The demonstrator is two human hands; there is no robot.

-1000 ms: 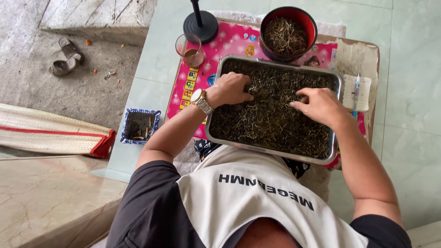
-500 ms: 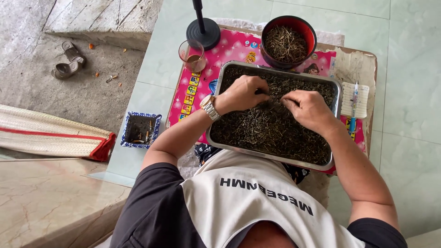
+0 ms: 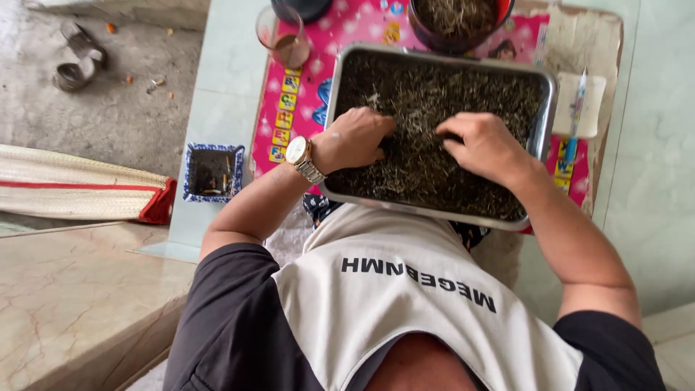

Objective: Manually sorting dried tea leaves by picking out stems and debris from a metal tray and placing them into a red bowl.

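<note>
both hands are in the metal tray at the centre of the frame, which is filled with dark dried leaves. the left hand, with a wristwatch on its wrist, has slid in from the tray's left rim towards the middle since a second ago, and the right hand has come left to meet it, so the two now work the same patch of leaves rather than opposite sides. both sets of fingers are curled and half closed, tips dug into the leaves; whether they pinch anything i cannot tell. the tray sits on a pink play mat. a glass of brown drink stands at upper left, a red bowl of the same leaves at the top, and a small blue-edged dish at left of the mat.
</note>
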